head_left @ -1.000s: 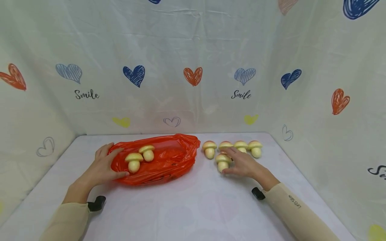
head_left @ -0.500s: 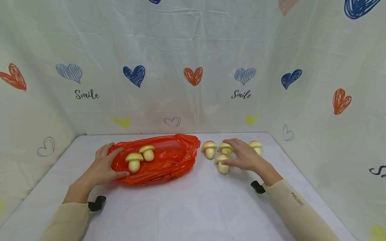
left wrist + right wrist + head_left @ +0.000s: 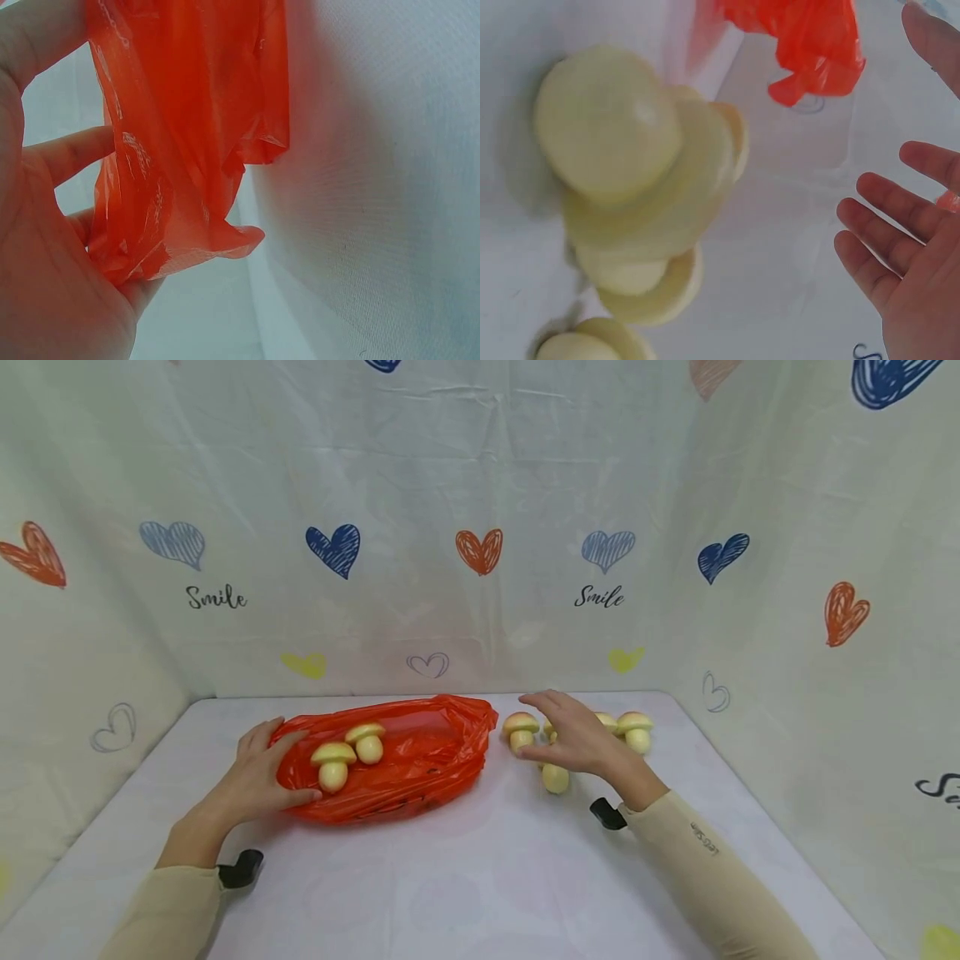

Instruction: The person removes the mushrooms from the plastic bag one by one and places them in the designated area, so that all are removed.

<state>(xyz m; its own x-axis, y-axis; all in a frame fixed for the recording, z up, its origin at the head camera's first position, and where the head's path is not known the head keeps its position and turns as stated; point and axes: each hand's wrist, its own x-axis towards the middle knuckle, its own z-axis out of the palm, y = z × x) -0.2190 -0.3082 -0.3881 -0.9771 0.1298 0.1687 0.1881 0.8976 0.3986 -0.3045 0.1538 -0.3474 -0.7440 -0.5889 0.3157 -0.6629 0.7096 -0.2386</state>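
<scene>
A red plastic bag [image 3: 427, 752] lies spread on the table's left half, with two mushrooms on it: one toward the front [image 3: 333, 766], one behind it [image 3: 367, 742]. My left hand [image 3: 251, 777] grips the bag's left end; in the left wrist view the bag's film [image 3: 172, 135] hides some fingertips. My right hand [image 3: 573, 735], fingers apart and nothing in them, hovers over several more pale, yellow-capped mushrooms to the right of the bag. The leftmost mushroom [image 3: 521, 731] is nearest its fingertips. The right wrist view shows mushrooms [image 3: 607, 124] beside the hand, blurred.
A white-covered table [image 3: 465, 885] carries everything. Behind it and at both sides hangs a pale curtain [image 3: 405, 460] printed with hearts. One mushroom [image 3: 636, 731] stands at the far right end of the group.
My right hand has moved left and slightly away from me, from over the right mushrooms toward the leftmost one. My left hand and the bag stay in place.
</scene>
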